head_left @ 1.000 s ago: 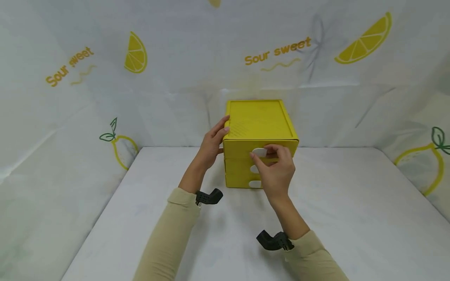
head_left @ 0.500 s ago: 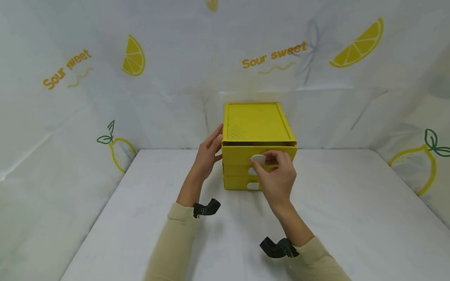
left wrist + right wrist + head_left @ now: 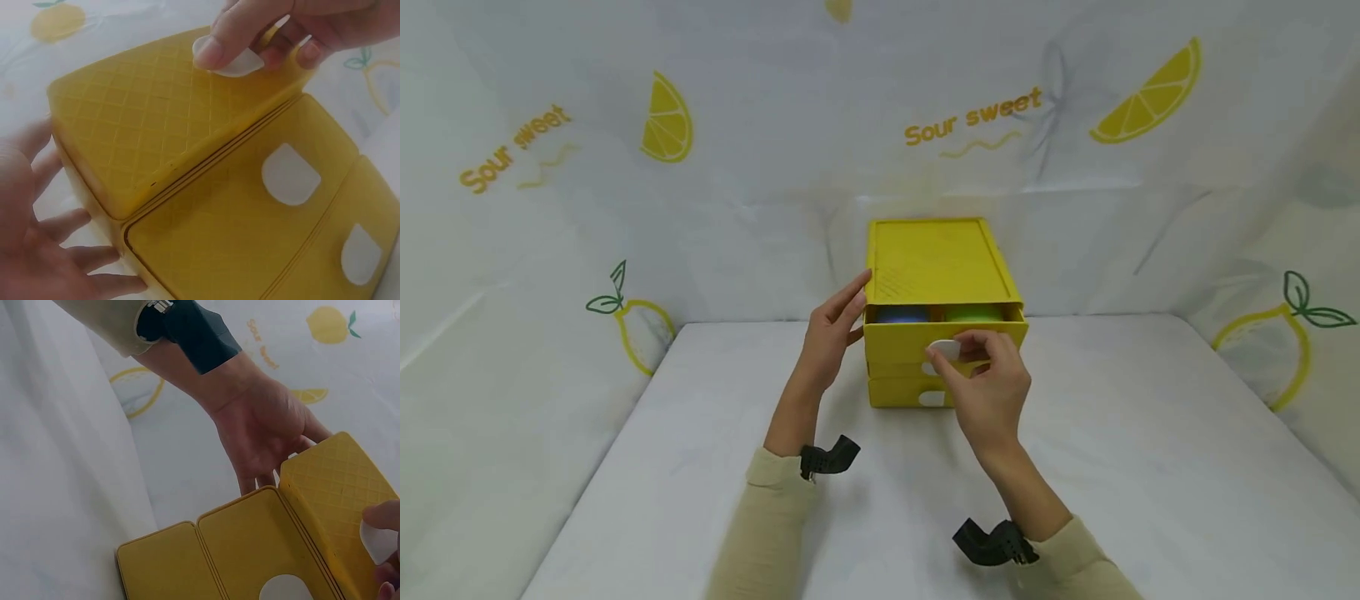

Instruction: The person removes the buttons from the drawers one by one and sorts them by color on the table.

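While the yellow drawer unit (image 3: 936,283) stands at the back of the white surface (image 3: 1150,467), the head view shows the left hand (image 3: 831,333) flat against its left side with straight fingers. The right hand (image 3: 988,383) pinches the white handle (image 3: 945,350) of the partly open top drawer (image 3: 940,337).

From the left wrist, straight fingers (image 3: 75,262) rest on the unit's side.

From the right wrist, the open left palm (image 3: 265,434) touches the unit (image 3: 250,550).

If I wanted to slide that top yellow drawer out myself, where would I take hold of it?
Probably at the white notch in the middle of the top drawer front, coming from the front, as the right hand does: thumb on the face, fingers hooked in. The front is otherwise flat, with nothing else to catch. The left hand rests flat on the cabinet's left side, likely steadying it.
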Demonstrator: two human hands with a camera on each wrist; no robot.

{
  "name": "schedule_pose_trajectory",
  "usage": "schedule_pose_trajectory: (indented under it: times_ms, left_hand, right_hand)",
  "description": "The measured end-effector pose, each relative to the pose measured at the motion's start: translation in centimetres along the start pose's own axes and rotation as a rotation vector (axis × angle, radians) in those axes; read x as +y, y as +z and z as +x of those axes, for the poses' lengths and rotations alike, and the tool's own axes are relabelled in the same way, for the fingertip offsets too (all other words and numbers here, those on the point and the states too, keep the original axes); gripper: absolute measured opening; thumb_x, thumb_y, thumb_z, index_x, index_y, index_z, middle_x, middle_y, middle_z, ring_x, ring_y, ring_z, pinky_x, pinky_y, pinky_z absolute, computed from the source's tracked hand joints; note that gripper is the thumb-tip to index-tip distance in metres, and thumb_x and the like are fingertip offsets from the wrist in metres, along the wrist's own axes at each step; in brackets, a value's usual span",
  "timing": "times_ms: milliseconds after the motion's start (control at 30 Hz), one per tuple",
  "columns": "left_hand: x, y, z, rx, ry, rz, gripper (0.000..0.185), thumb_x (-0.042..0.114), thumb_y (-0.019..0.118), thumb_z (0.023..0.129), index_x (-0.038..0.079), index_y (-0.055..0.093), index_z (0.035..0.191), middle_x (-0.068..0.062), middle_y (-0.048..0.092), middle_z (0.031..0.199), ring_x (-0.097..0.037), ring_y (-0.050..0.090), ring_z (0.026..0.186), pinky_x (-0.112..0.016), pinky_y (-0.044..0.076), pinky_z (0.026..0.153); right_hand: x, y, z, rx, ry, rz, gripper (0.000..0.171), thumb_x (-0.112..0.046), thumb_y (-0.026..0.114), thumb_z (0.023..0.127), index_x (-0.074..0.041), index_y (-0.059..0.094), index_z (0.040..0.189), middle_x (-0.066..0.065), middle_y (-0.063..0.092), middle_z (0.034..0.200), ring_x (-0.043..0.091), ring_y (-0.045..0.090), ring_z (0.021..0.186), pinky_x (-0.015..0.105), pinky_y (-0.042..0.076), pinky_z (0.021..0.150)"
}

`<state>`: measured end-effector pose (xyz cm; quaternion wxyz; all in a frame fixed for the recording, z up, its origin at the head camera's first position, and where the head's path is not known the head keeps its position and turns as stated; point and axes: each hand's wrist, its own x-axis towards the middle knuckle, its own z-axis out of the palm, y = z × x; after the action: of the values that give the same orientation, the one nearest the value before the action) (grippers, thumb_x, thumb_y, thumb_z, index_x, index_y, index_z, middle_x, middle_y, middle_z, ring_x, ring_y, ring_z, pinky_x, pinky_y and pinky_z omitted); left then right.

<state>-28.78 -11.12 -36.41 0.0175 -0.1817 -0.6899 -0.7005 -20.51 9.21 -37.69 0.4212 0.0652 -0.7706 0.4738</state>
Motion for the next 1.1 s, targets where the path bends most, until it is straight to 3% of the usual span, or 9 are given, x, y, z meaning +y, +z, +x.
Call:
schedule_pose_trajectory:
  times_ms: [267,500,733,1100]
  left_hand:
    - [-0.3,0.0,-0.5,0.03,0.008,0.004,0.045,0.043,0.049,0.106,0.036,0.048,0.151,0.012,0.041,0.161,-0.021,0.042,0.149,-0.055,0.042,0.116]
    - [-0.5,0.0,-0.3,0.002,0.014,0.052,0.045,0.044,0.047,0.106,0.038,0.047,0.151,0.012,0.04,0.161,-0.023,0.043,0.148,-0.054,0.042,0.117]
    - [-0.6,0.7,0.4,-0.028,0.032,0.03,0.047,0.044,0.048,0.106,0.036,0.046,0.152,0.01,0.039,0.162,-0.025,0.04,0.15,-0.057,0.041,0.116]
    - [-0.5,0.4,0.0,0.026,0.011,0.042,0.046,0.045,0.047,0.106,0.037,0.047,0.152,0.012,0.039,0.162,-0.022,0.042,0.149,-0.054,0.044,0.114]
  right_hand:
    - [-0.4,-0.3,-0.6,-0.022,0.005,0.012,0.034,-0.014,0.091,0.074,0.0,0.069,0.096,0.012,0.066,0.093,0.02,0.064,0.082,0.018,0.046,0.064]
    - [-0.3,-1.1,-1.4,-0.036,0.02,0.013,0.032,-0.016,0.09,0.077,-0.001,0.069,0.097,0.01,0.066,0.092,0.019,0.065,0.082,0.014,0.047,0.064]
    - [-0.7,-2.5,-1.3,-0.052,0.034,-0.013,0.029,-0.018,0.088,0.078,-0.002,0.069,0.094,0.008,0.067,0.09,0.017,0.066,0.083,0.012,0.047,0.065]
    - [-1.4,-3.5,-0.9,-0.093,-0.025,-0.025,0.025,-0.016,0.091,0.073,-0.005,0.073,0.087,0.005,0.069,0.083,0.016,0.067,0.075,0.012,0.046,0.057]
